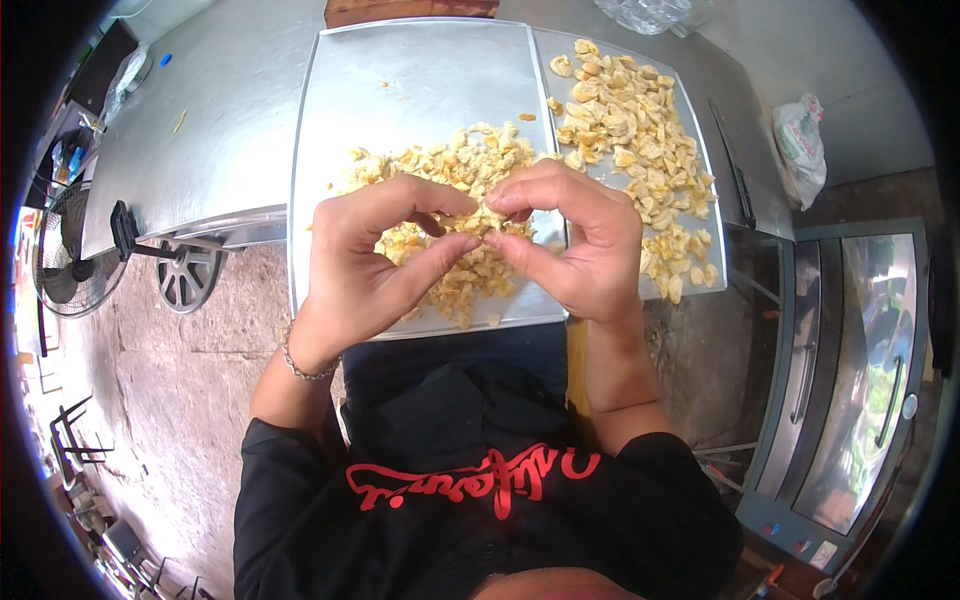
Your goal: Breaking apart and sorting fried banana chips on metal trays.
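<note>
My left hand (365, 255) and my right hand (580, 235) meet over a metal tray (410, 75). Both pinch one small pale yellow, crumpled food piece (488, 218) between thumbs and fingers. What kind of food it is, I cannot make out. Below and around my hands, a loose heap of small yellow bits (465, 155) covers the near half of this tray. On a second metal tray (555, 75), to the right, lies a pile of larger, curled yellow pieces (630, 120). My fingers partly hide the piece they hold.
Both trays rest on a steel table (225, 110). A wooden block (410, 10) sits behind them. At the left edge stands a fan (75, 250). A white plastic bag (800, 145) and a glass-doored cabinet (850, 370) are on the right. A dark bar (735, 165) lies beside the right tray.
</note>
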A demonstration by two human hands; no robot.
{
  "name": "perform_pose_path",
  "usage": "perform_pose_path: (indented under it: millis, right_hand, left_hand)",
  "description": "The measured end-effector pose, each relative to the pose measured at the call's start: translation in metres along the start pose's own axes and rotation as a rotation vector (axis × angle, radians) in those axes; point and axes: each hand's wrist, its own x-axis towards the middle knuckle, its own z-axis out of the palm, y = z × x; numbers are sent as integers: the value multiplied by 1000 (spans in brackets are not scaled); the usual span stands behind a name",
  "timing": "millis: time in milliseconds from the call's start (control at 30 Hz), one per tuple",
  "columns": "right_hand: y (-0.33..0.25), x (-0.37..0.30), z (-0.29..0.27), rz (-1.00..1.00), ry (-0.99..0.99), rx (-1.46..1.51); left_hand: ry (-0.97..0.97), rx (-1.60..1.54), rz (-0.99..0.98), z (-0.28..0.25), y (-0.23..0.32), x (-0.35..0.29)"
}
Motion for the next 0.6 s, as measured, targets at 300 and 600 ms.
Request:
perform_pose_path:
  millis: [300, 600]
  right_hand:
    - [-3, -1, -6, 0, -37, 16]
    - [3, 7, -8, 93, -43, -211]
  left_hand:
    - [87, 19, 25, -4, 4, -4]
    - [61, 98, -119, -2, 1, 3]
